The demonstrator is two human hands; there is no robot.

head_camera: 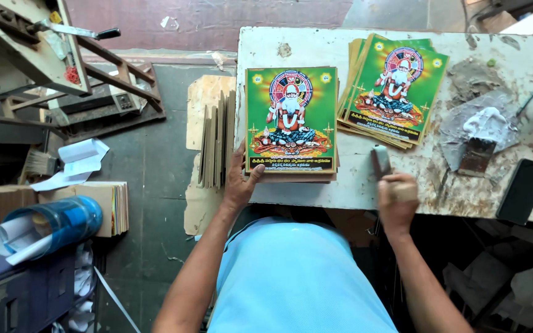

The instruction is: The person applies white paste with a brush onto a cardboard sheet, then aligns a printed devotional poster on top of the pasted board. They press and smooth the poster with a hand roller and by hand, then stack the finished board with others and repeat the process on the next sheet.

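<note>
So the person is standing at a beat-up white counter (pixel 353 185), all smeared with dried paste. Left hand (pixel 240 184) is on the lower left corner of a green printed picture (pixel 290 120) that sits on top of a board stack at the counter's left end, thumb up on the print and fingers wrapped under the edge, so that grip is closed on the picture's corner. Right hand (pixel 396 198) is at the counter's front edge, fist closed around the handle of a small tool (pixel 382 161), looks like a brush or roller, but it's blurred so I can't tell which.

Just right of the picture there's a fanned pile of the same green prints (pixel 395 89), near it but not touching. Further right, a blob of white paste on a grey sheet with a scraper (pixel 477 155) lying by it, and a black phone (pixel 522 191) near the counter's right corner. Down on the floor beside the counter, some plain brown boards (pixel 216 145) stand on edge.
</note>
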